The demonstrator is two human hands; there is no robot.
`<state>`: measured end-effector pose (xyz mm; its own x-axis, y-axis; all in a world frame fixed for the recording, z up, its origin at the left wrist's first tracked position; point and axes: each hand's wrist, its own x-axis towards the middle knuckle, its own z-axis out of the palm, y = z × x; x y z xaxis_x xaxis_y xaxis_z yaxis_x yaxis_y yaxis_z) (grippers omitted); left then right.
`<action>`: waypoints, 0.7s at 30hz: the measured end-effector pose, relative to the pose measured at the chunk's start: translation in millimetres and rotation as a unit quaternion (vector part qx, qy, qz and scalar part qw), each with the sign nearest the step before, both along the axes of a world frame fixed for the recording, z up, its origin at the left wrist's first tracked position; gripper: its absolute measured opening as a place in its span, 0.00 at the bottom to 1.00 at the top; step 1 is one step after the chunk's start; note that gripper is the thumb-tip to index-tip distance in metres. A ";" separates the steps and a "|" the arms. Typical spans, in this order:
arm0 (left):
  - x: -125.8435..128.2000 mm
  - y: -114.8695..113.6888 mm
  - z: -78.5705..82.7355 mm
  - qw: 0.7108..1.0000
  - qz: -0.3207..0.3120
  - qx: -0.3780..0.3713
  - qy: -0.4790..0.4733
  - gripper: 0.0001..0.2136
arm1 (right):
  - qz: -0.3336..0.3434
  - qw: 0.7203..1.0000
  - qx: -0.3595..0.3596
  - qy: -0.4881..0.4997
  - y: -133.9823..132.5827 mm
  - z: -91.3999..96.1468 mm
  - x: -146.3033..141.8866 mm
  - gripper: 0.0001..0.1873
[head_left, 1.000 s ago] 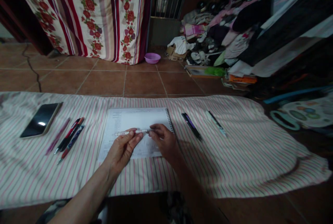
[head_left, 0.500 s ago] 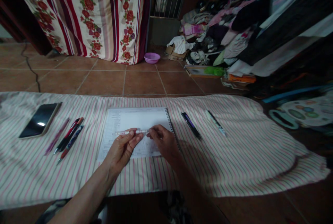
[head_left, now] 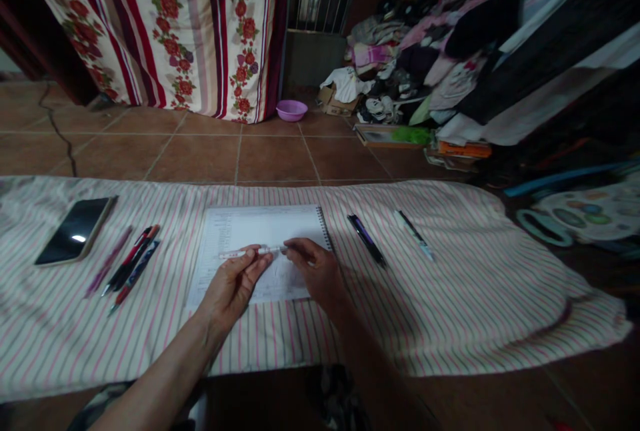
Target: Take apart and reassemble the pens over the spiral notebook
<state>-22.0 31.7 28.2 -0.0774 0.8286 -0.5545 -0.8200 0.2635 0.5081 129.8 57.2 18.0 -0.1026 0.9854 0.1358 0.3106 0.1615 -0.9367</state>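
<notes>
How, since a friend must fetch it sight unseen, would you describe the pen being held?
On the striped cloth lies a spiral notebook. Over it, the left-hand grip holds a slim white pen with reddish marks, the right-hand grip at one end. It alone is held; the other pens lie on the cloth.

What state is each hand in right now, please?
Left hand: closed, holding the white pen.
Right hand: at the pen's right end; whether it grips cannot be told.
</notes>
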 end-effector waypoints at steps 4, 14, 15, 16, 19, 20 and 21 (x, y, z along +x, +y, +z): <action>1.0 -0.4 -2.0 1.000 -0.007 0.014 0.002 0.07 | -0.005 1.000 -0.006 -0.023 0.1 0.2 0.6 0.06; 0.1 -1.7 -3.6 0.999 -0.020 0.045 0.011 0.05 | 0.015 0.998 -0.010 -0.057 -1.7 3.1 2.0 0.06; 0.0 -1.6 -4.0 0.999 -0.023 0.048 0.011 0.05 | 0.018 0.998 -0.008 -0.065 -1.8 3.4 2.0 0.07; -0.1 -1.7 -4.5 0.998 -0.024 0.051 0.012 0.05 | 0.020 0.997 -0.004 -0.072 -1.9 3.5 2.1 0.07; 0.4 -2.4 -6.1 0.998 -0.025 0.056 0.015 0.04 | 0.023 0.996 0.008 -0.089 -2.2 3.1 1.9 0.09; 0.7 -2.8 -6.6 0.998 -0.027 0.058 0.016 0.04 | 0.023 0.995 0.012 -0.095 -2.3 2.8 1.8 0.10; 1.0 -3.2 -7.0 0.998 -0.028 0.060 0.018 0.03 | 0.023 0.994 0.014 -0.102 -2.4 2.5 1.6 0.10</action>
<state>-21.0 28.6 21.2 -0.0469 0.8924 -0.4489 -0.7869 0.2438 0.5669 131.4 54.8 20.5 -0.1751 0.9753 0.1347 0.4852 0.2045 -0.8502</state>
